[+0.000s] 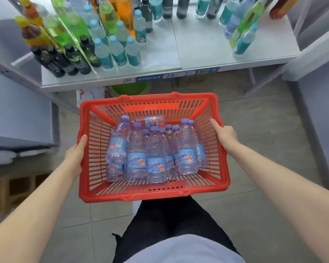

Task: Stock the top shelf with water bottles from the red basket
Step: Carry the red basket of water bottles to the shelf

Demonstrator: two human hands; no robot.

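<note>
Left hand | right hand | both grip red basket sides | water bottles inside

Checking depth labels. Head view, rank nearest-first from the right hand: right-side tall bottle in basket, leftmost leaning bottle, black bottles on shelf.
1. right-side tall bottle, in basket, by the right hand
2. leftmost leaning bottle, basket left side
3. black bottles, shelf far left

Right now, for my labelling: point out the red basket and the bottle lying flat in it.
red basket [152,195]: head view, near rim.
lying bottle [152,120]: head view, its blue label.
</note>
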